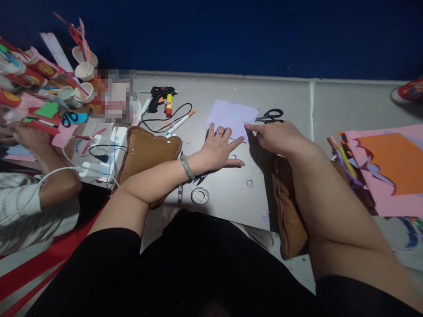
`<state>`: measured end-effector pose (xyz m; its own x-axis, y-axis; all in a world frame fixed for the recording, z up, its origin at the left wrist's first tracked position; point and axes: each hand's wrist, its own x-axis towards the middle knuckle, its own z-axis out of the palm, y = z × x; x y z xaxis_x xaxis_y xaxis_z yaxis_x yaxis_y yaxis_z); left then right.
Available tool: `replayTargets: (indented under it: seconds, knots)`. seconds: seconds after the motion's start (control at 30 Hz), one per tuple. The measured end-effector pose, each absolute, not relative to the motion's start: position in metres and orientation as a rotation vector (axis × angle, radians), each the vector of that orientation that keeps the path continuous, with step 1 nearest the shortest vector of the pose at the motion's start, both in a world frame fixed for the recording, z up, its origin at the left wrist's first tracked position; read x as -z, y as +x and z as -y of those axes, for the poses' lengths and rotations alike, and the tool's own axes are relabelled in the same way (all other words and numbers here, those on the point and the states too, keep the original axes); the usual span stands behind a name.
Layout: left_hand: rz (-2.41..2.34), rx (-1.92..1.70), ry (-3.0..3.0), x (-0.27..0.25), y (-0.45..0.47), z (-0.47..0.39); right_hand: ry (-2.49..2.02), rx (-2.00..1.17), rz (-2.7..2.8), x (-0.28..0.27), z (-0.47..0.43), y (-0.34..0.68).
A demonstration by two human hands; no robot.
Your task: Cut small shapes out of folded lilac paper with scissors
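A sheet of light purple paper (228,115) lies flat on the grey table. My left hand (218,149), with a ring and a green bangle, rests with spread fingers on the paper's near edge. At the paper's right corner, my right hand (277,137) touches it with an outstretched index finger; the other fingers are curled and partly hidden. Black-handled scissors (273,114) lie just beyond my right hand, blades toward the paper. Under my left wrist, another dark pointed blade (202,178) shows in part. A white ring-shaped roll (200,195) lies nearer to me.
A black glue gun (160,97), a glue stick (169,105) and a marker (181,122) lie at the back left. Brown cushions (150,147) sit under my arms. Orange and pink sheets (393,163) are at right. A co-worker's arm (42,154) and several cups occupy the left.
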<state>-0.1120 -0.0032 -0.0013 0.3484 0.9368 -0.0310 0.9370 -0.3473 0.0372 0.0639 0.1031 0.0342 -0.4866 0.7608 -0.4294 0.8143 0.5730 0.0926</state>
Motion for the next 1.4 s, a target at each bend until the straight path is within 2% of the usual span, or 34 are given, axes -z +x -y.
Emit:
replayTargets:
  seconds: [0.87,1.13,1.27,1.4]
  knots:
    - [-1.629,0.094,2.613,-0.005,-0.116,0.011,1.267,0.136,-2.415,-0.036,-0.101,0.065]
    - [-1.569,0.153,2.555,-0.01,-0.123,0.006,1.012,0.142,-2.563,-0.052,-0.08,0.073]
    - [-1.574,0.176,2.529,-0.01,-0.123,0.006,0.952,0.257,-2.507,-0.055,-0.072,0.07]
    - [-1.561,0.159,2.555,-0.009,-0.123,0.008,0.92,0.22,-2.433,-0.056,-0.07,0.065]
